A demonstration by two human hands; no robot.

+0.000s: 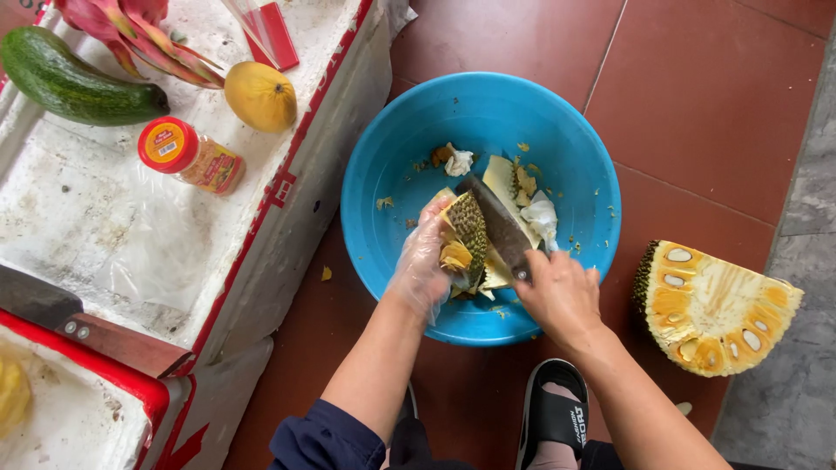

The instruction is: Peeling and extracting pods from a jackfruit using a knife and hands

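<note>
At frame centre, over the blue basin (pixel 392 148), gloved left hand (pixel 421 261) fingers pinching a jackfruit piece (pixel 468 228); bare right hand (pixel 562 296) fingers pressed together round a knife (pixel 498 224).

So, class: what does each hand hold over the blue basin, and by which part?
The gloved left hand grips a jackfruit piece by its near edge, fingers on the spiky rind. The bare right hand holds a knife by its handle.
</note>
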